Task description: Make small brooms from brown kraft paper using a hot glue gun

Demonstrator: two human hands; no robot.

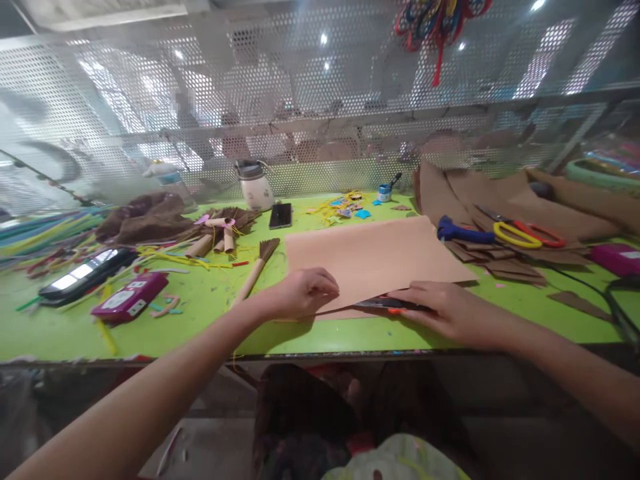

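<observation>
A sheet of light brown paper [370,250] lies on the green table in front of me, its near edge lifted a little. My left hand [305,292] rests at the sheet's near left part, fingers curled and closed on its edge. In my right hand [445,310] are scissors [374,303] with dark blades and a bit of orange at the handle, mostly covered by my fingers. The blades point left, along the near edge of the paper. A strip of the same paper shows below them.
A brown paper brush shape [257,267] lies left of the sheet. Behind are a phone [281,215], a white jar [254,185] and colourful scraps [345,208]. At right are stacked brown paper [465,190], yellow-and-red-handled scissors [520,233] and a blue-wrapped tool [463,232]. Purple power strip [131,297] at left.
</observation>
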